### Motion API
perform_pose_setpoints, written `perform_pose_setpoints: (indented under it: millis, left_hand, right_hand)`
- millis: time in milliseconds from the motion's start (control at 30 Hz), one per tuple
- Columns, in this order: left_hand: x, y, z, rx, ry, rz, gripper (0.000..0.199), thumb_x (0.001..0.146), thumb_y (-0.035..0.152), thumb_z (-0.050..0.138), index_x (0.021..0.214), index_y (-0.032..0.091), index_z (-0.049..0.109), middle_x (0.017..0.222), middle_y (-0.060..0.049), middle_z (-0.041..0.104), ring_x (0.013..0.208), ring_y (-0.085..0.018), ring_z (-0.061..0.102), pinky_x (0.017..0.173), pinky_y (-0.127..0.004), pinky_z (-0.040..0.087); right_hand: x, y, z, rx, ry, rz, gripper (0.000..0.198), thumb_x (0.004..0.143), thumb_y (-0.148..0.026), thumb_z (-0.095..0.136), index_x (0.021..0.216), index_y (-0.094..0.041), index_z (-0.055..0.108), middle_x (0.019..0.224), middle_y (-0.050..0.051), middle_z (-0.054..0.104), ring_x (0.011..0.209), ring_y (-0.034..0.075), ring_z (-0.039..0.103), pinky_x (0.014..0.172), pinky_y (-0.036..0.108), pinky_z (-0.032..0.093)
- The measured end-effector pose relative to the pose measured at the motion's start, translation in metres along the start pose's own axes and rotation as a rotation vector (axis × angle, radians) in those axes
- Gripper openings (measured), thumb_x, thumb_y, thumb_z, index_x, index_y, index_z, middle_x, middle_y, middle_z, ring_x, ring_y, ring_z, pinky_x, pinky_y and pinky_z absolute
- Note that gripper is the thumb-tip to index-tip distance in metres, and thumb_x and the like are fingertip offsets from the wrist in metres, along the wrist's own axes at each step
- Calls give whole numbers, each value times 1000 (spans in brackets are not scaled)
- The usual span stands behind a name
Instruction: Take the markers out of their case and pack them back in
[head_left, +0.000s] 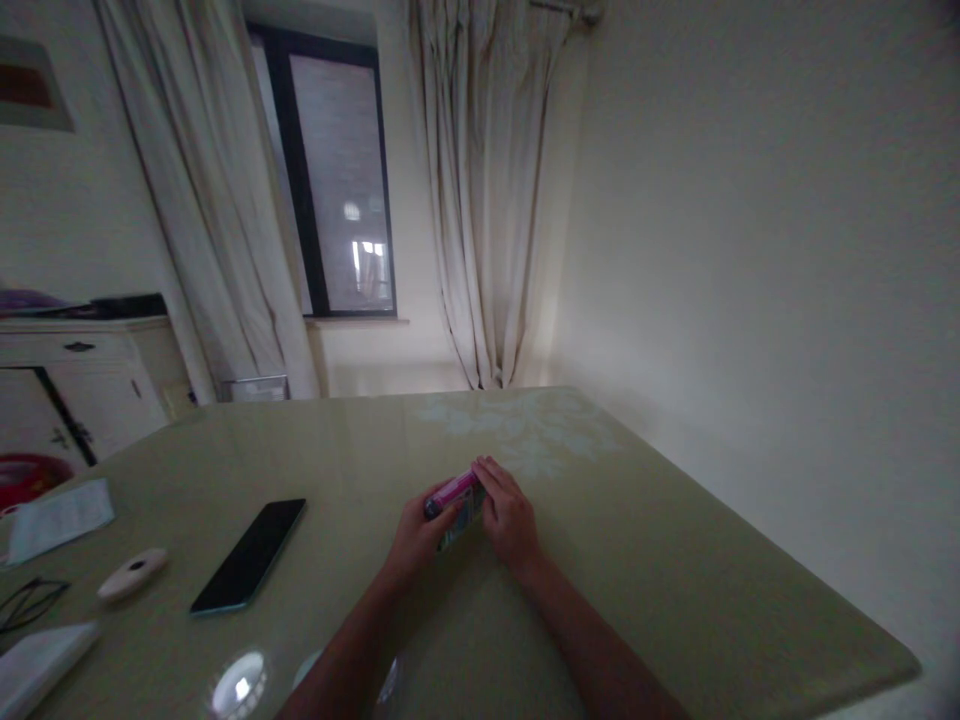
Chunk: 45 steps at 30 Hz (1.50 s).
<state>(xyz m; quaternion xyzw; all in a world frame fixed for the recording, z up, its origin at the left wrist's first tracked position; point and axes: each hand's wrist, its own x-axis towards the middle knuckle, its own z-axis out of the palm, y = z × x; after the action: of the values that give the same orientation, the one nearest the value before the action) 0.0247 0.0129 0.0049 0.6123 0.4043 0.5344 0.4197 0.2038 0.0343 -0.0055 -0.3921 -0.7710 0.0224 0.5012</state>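
Note:
Above the middle of the table, a small pink item is held between both hands. It has a dark round end on the left, and a greenish printed side shows below the pink part; its exact kind cannot be made out. My left hand is closed around the left end, thumb across the front. At the other end, my right hand presses its fingers together over the top right of the item. Part of the item is hidden behind the fingers.
Left of my arms lie a black phone, a pale oval object, glasses, a white box-like object and a paper sheet. A clear round glass object stands near the front. A wall borders the table's right side.

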Motion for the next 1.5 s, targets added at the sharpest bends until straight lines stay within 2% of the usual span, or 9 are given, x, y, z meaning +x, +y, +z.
perform_pose_setpoints:
  millis: [167, 333, 467, 600, 833, 967, 1167, 1367, 1500]
  left_hand:
    - [-4, 0, 1, 108, -38, 56, 51, 87, 45, 71, 128, 16, 68, 119, -13, 76, 107, -29, 72, 96, -39, 54]
    - [-13, -9, 0, 251, -153, 103, 60, 73, 28, 81, 130, 22, 68, 128, -11, 73, 116, -32, 67, 106, -45, 48]
    - [-14, -20, -1, 341, -179, 100, 73, 68, 23, 84, 138, 23, 62, 142, -13, 64, 132, -36, 56, 116, -51, 38]
    - [-14, -25, -1, 358, -209, 101, 76, 72, 20, 80, 144, 24, 56, 147, -12, 60, 136, -34, 53, 118, -51, 37]
    - [-11, -39, -1, 316, -221, 82, 98, 74, 23, 79, 159, 20, 30, 159, -20, 42, 140, -33, 50, 115, -50, 42]
    - [-10, -49, -2, 325, -200, 61, 107, 76, 27, 77, 163, 16, 15, 164, -24, 32, 145, -34, 43, 118, -52, 38]
    - [-13, -50, -4, 364, -199, 39, 109, 77, 34, 79, 163, 17, 14, 167, -23, 26, 144, -35, 46, 117, -52, 41]
    - [-14, -46, -4, 410, -222, 37, 105, 80, 33, 78, 163, 21, 15, 166, -22, 30, 142, -34, 48, 118, -56, 37]
    - [-14, -42, -3, 453, -233, 33, 103, 81, 33, 76, 163, 21, 15, 165, -22, 30, 141, -33, 49, 118, -55, 36]
  right_hand:
    - [-5, 4, -2, 105, 29, 41, 67, 83, 0, 42, 143, -24, 61, 143, 7, 63, 141, 21, 51, 120, 43, 41]
    - [-2, 11, -8, 264, 117, 185, 41, 95, -19, 45, 127, -21, 71, 136, 11, 68, 135, 23, 57, 118, 44, 41]
    - [3, 25, -16, 295, 109, 468, 42, 102, -44, 42, 116, -18, 73, 117, 12, 76, 110, 24, 71, 99, 38, 55]
    - [5, 31, -22, 279, 35, 523, 49, 100, -56, 45, 108, -18, 74, 98, 11, 79, 88, 25, 74, 81, 37, 58]
    - [-6, -19, -7, -146, -191, 133, 39, 94, -42, 65, 129, -26, 69, 132, 13, 68, 123, 32, 60, 113, 52, 40]
    - [-14, -33, 14, -315, -245, 152, 28, 89, -35, 69, 113, -23, 75, 128, 17, 70, 120, 38, 62, 105, 57, 45]
    - [-6, 11, 4, -475, -184, 305, 31, 89, -14, 57, 112, -22, 76, 132, 14, 70, 124, 32, 62, 107, 47, 45]
    - [-5, 72, -39, -545, -74, 461, 45, 90, -4, 44, 121, -19, 74, 139, 18, 65, 134, 36, 54, 116, 60, 29]
    - [-7, 88, -52, -567, 4, 511, 49, 89, -2, 42, 126, -18, 71, 142, 17, 63, 140, 35, 48, 121, 60, 20]
